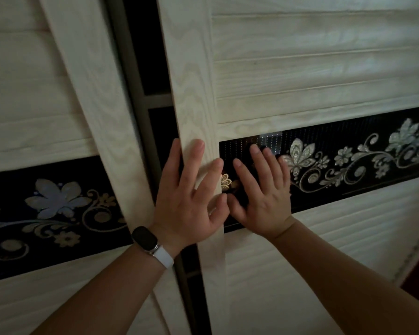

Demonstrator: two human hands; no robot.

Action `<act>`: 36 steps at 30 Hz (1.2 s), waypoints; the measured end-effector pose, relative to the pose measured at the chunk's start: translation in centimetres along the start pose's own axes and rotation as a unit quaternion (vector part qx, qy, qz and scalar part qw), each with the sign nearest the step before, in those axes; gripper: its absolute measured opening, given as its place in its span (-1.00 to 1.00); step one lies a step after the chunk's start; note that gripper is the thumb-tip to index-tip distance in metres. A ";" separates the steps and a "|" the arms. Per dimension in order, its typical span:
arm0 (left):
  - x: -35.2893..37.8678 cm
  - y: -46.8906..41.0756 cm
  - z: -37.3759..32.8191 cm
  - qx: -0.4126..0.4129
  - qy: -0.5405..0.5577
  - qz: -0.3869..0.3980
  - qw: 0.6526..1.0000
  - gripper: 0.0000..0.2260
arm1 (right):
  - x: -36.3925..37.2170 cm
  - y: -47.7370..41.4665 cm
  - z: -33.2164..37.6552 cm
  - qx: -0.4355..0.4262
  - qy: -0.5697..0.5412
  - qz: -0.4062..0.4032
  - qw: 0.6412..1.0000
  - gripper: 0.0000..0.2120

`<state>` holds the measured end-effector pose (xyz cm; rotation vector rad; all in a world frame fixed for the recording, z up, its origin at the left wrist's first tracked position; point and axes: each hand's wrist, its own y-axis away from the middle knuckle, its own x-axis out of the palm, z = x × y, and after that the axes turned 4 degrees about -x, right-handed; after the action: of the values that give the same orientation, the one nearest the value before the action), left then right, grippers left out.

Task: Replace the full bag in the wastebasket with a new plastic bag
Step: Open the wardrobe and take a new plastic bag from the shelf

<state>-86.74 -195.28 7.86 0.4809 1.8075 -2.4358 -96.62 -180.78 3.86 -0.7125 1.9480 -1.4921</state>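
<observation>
Hands spread flat on a sliding wardrobe door (300, 68): left hand (191, 197) on its edge stile, right hand (261, 189) on the dark floral band. Neither wastebasket nor bag shows; thin plastic presumably handles light and limp.

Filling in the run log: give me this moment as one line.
left hand: flat on door stile, fingers round its edge | right hand: flat on black floral panel | door part open | wastebasket, bags: not in view
</observation>
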 end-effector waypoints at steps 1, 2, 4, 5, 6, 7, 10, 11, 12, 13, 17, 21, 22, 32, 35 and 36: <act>0.6 -0.3 -0.5 0.000 0.004 0.002 1.000 -0.46 | -0.1 0.2 -0.8 0.001 0.004 0.001 1.000 -0.36; 1.3 -0.7 -1.0 0.000 0.008 0.003 1.000 -0.46 | -0.2 0.3 -1.7 0.001 0.009 0.001 1.000 -0.36; 2.4 -1.4 -2.1 -0.004 0.016 0.000 1.000 -0.47 | -0.4 0.6 -3.4 0.000 0.016 0.005 1.000 -0.37; 3.0 -1.7 -2.7 -0.005 0.020 -0.001 1.000 -0.47 | -0.6 0.9 -4.3 0.000 0.017 0.010 1.000 -0.37; 3.6 -2.1 -3.2 -0.005 0.020 -0.001 1.000 -0.47 | -0.7 1.1 -5.2 0.000 0.020 0.015 1.000 -0.37; 4.4 -2.4 -3.8 -0.003 0.017 0.001 1.000 -0.47 | -0.8 1.4 -6.1 -0.002 0.024 0.021 0.999 -0.38; 6.5 -3.3 -5.5 -0.002 0.008 0.014 1.000 -0.46 | -1.5 2.0 -8.9 -0.004 0.026 0.033 0.999 -0.39; 7.1 -3.7 -6.0 -0.004 0.007 0.016 1.000 -0.45 | -1.7 2.3 -9.8 -0.003 0.026 0.036 0.999 -0.39; 7.8 -4.0 -6.5 -0.005 0.007 0.018 1.000 -0.45 | -1.9 2.5 -10.7 -0.002 0.027 0.040 0.999 -0.39; 8.4 -4.4 -7.1 -0.005 0.008 0.019 1.000 -0.45 | -2.0 2.7 -11.5 -0.002 0.029 0.044 0.999 -0.39; 10.7 -6.0 -9.2 -0.006 0.021 0.016 1.000 -0.46 | -2.6 3.5 -14.8 -0.001 0.030 0.059 0.998 -0.40; 12.9 -7.1 -11.4 -0.028 0.058 0.009 0.998 -0.48 | -3.5 4.2 -17.7 0.005 0.028 0.074 0.997 -0.40; 13.5 -7.4 -11.9 -0.032 0.062 0.008 0.998 -0.48 | -3.6 4.4 -18.4 0.005 0.028 0.077 0.997 -0.40; 19.4 -10.2 -16.7 -0.038 0.107 -0.015 0.993 -0.47 | -5.8 6.1 -25.2 0.035 0.043 0.122 0.991 -0.43; 20.9 -11.1 -17.9 -0.035 0.114 -0.017 0.993 -0.47 | -6.6 6.3 -27.3 0.030 0.060 0.141 0.988 -0.40; 21.2 -11.2 -18.1 -0.040 0.120 -0.021 0.992 -0.47 | -6.9 6.3 -27.7 0.020 0.068 0.146 0.987 -0.39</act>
<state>-105.77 -172.07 7.33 0.7663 2.0154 -2.4107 -112.22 -156.05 4.34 -0.2952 2.0144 -1.4237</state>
